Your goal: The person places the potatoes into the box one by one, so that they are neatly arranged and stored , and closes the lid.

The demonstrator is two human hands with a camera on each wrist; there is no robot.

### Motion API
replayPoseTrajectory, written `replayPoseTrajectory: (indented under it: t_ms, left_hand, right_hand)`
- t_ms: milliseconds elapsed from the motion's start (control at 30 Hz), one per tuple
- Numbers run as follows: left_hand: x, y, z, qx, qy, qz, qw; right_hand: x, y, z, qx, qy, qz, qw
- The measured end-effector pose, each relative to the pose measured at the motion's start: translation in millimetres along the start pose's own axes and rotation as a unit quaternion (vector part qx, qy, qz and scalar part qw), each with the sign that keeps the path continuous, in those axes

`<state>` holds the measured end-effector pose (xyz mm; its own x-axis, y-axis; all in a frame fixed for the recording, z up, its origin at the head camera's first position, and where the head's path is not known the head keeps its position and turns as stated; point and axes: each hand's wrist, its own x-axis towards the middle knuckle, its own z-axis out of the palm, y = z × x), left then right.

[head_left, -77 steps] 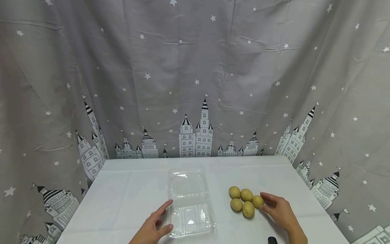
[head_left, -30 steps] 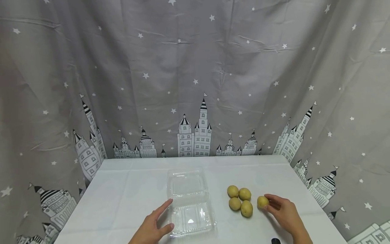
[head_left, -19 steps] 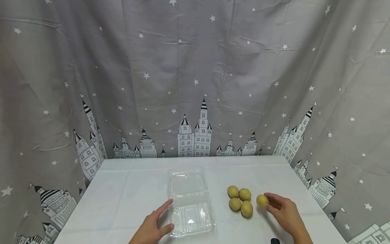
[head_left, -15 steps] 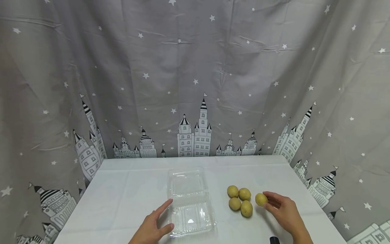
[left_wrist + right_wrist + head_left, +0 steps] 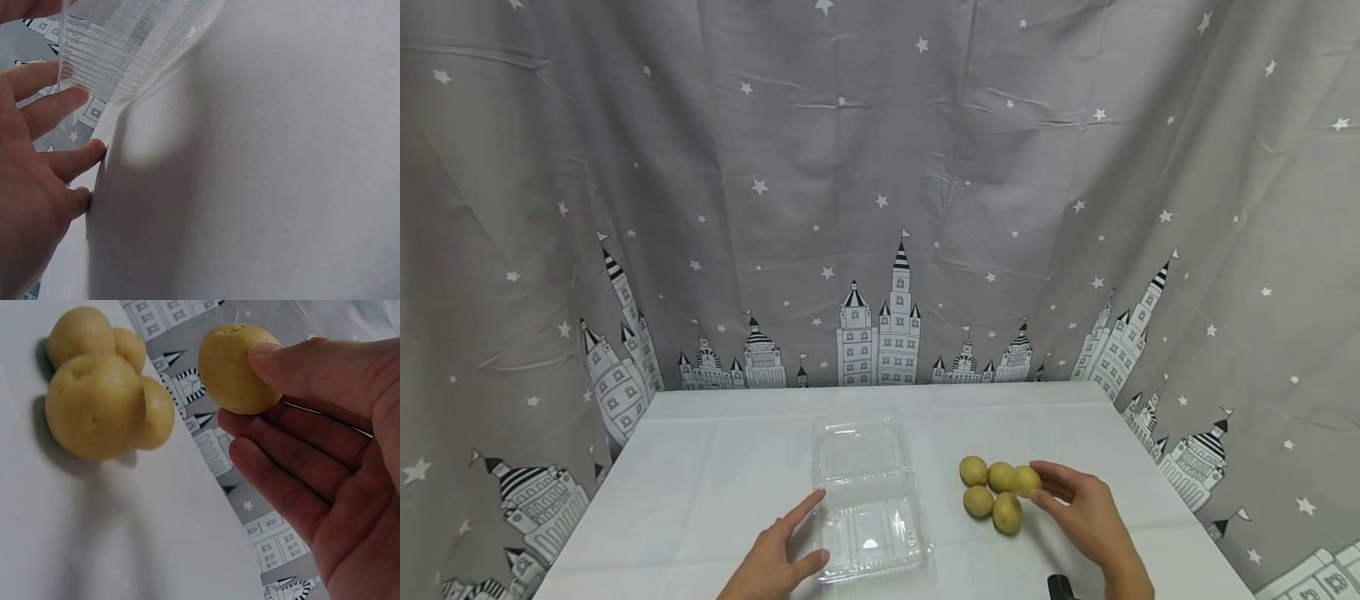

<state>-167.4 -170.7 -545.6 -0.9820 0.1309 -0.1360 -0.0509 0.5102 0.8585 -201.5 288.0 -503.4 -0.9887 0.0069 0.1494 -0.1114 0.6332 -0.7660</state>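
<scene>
Potato (image 5: 1027, 482) pinched in your right hand (image 5: 1086, 510), head view; the plastic box (image 5: 871, 497) lies at its nine o'clock, long axis twelve-to-six, nearer your left hand (image 5: 775, 552). Left wrist: those fingers (image 5: 56, 109) spread at its edge. Right wrist: other potatoes (image 5: 94, 406) at nine o'clock.

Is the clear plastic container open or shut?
Open: in the head view the clear plastic container lies unfolded on the white tabletop, its two halves end to end, neither covering the other.

Bare left hand (image 5: 772, 557) at 7 o'clock in the head view, fingers (image 5: 55, 112) spread loosely, bare right hand (image 5: 1086, 510) between 4 and 5 o'clock, pinching, aimed toward 10 o'clock
</scene>
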Motion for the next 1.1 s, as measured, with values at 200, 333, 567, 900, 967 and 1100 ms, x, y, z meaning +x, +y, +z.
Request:
replayPoseTrajectory:
  t_ms: [200,333,567,900,967,1100]
  left_hand:
    - [0.2,-0.7,0.6,0.001,0.000,0.005,1.0000]
    - [0.4,-1.0,1.3,0.003,0.001,-0.001,1.0000]
    - [2.4,1.2,3.7,0.015,0.006,-0.026,0.9995]
    - [2.9,2.6,4.4,0.011,0.007,-0.028,0.9995]
    - [3.0,2.1,4.5,0.010,0.006,-0.029,0.9995]
    - [3.2,2.0,4.3,0.012,0.005,-0.030,0.9995]
  right_hand:
    - [2.8,-8,8,0.025,-0.003,-0.017,0.9995]
    - [4.5,-12,12,0.026,-0.011,-0.028,0.9992]
    - [8.5,-18,20,0.038,-0.031,-0.052,0.9974]
    - [12.0,-30,34,0.062,-0.040,-0.064,0.9952]
    - [13.1,-32,37,0.066,-0.044,-0.073,0.9942]
    - [15.3,-38,43,0.079,-0.058,-0.083,0.9917]
